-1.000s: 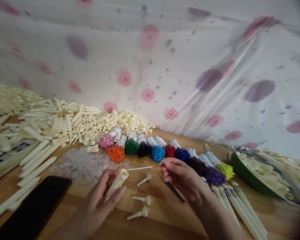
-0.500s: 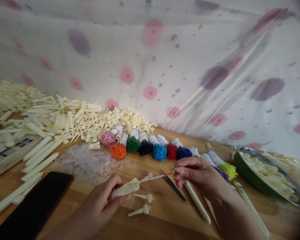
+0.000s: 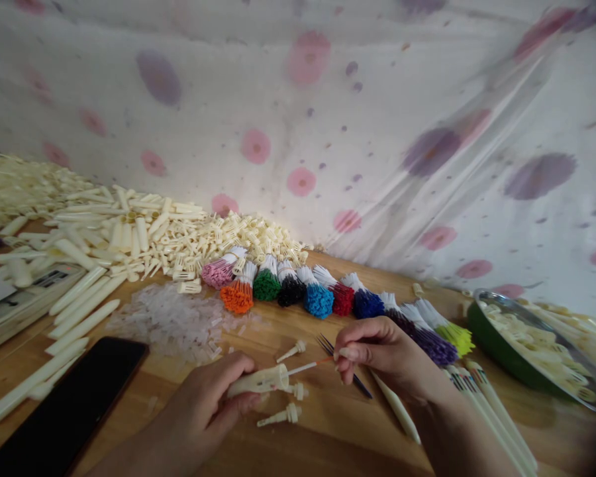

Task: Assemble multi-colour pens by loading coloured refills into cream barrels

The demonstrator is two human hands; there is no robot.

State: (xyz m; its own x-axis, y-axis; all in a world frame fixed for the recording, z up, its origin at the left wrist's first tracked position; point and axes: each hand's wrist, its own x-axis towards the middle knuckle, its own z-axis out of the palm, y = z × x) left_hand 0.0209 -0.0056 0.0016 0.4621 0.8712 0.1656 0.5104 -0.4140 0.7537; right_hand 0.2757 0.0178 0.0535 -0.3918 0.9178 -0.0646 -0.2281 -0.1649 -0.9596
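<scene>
My left hand [image 3: 213, 394] is closed round a short cream plastic pen tube [image 3: 263, 381], its open end facing right. Between the fingertips of my right hand [image 3: 387, 354] is the orange end of a thin white pen refill [image 3: 302, 368]. The refill's other end reaches into the tube's mouth; how deep is hidden. Small cream stepped plastic pieces [image 3: 281, 416] lie close to the tube. Beneath the right hand are dark tweezers [image 3: 362, 385] and a cream pen barrel [image 3: 397, 414], partly covered.
Bundles of coloured refills, such as an orange bundle [image 3: 237, 297], stand in a row behind the hands. Clear plastic bits [image 3: 171, 318], a black phone [image 3: 64, 411] and heaped cream parts [image 3: 129, 232] lie leftward. A green bowl [image 3: 506, 351] and several multicolour pens [image 3: 496, 414] are at right.
The refill has gone further into the pen tube, with less of it showing. My right hand has moved slightly left, and the tube in my left hand slightly right.
</scene>
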